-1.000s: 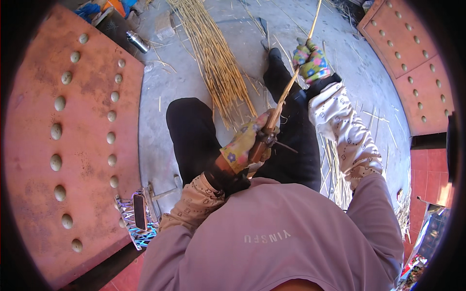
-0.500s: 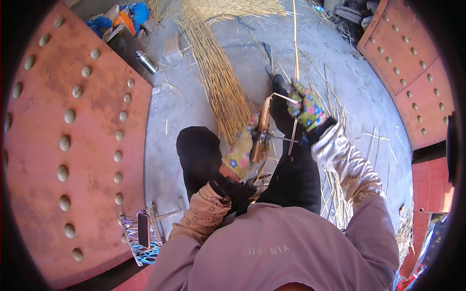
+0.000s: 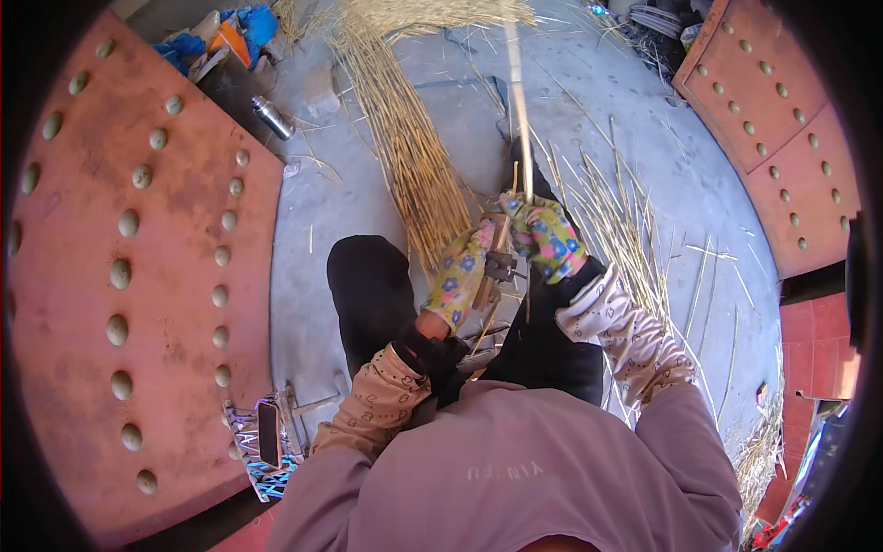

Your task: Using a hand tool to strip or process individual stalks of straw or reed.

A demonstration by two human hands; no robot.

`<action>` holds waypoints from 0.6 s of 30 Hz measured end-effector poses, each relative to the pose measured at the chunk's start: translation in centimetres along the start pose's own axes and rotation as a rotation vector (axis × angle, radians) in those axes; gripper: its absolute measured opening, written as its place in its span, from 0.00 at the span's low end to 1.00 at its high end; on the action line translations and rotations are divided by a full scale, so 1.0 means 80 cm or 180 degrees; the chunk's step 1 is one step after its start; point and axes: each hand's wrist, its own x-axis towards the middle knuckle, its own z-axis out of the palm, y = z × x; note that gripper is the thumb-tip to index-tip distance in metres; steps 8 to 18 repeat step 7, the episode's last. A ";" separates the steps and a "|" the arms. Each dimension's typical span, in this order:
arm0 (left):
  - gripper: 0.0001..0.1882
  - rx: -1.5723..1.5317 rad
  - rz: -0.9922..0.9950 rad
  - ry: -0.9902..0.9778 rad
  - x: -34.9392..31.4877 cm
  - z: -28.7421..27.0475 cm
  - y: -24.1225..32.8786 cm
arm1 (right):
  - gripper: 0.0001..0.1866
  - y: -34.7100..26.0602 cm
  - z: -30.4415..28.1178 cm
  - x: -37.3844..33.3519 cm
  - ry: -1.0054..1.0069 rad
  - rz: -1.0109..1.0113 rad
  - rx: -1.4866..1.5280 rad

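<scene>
My left hand (image 3: 460, 271), in a yellow flowered glove, is closed against the left side of a wooden tool (image 3: 487, 293) held between my knees. A dark metal fitting (image 3: 501, 267) crosses the tool's middle. Just right of its upper end, my right hand (image 3: 552, 239), in a matching flowered glove, is closed round a long pale reed stalk (image 3: 518, 101). The stalk runs far forward from that fist, its upper part smeared by motion. Left of the tool lies a bundle of reed stalks (image 3: 405, 129), its near end beside my left glove.
Split stalks (image 3: 635, 225) lie scattered at the right, with more reeds (image 3: 432, 14) at the far end. A metal flask (image 3: 272, 117) and a block (image 3: 322, 89) lie far left. Studded reddish doors (image 3: 175, 304) flank me. A phone (image 3: 269, 434) sits on a stand at lower left.
My right hand has come left and nearer, beside the wooden tool, and the stalk has swung left at its far end. The bent pale strip between tool and hand no longer shows. My left hand barely moved.
</scene>
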 end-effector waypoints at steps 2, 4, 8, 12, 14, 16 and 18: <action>0.19 -0.0087 -0.0448 -0.0181 -0.028 0.014 0.037 | 0.11 0.014 -0.051 0.020 -0.0467 -0.1215 -0.0713; 0.19 -0.0199 -0.0879 -0.0312 -0.047 0.013 0.040 | 0.13 -0.017 -0.050 0.027 0.0366 -0.0443 0.0035; 0.18 -0.0369 -0.1170 -0.0237 -0.050 -0.002 0.017 | 0.15 -0.037 -0.066 0.047 0.0868 0.0289 0.0004; 0.18 -0.0369 -0.1170 -0.0237 -0.050 -0.002 0.017 | 0.15 -0.037 -0.066 0.047 0.0868 0.0289 0.0004; 0.18 -0.0369 -0.1170 -0.0237 -0.050 -0.002 0.017 | 0.15 -0.037 -0.066 0.047 0.0868 0.0289 0.0004; 0.18 -0.0369 -0.1170 -0.0237 -0.050 -0.002 0.017 | 0.15 -0.037 -0.066 0.047 0.0868 0.0289 0.0004; 0.18 -0.0369 -0.1170 -0.0237 -0.050 -0.002 0.017 | 0.15 -0.037 -0.066 0.047 0.0868 0.0289 0.0004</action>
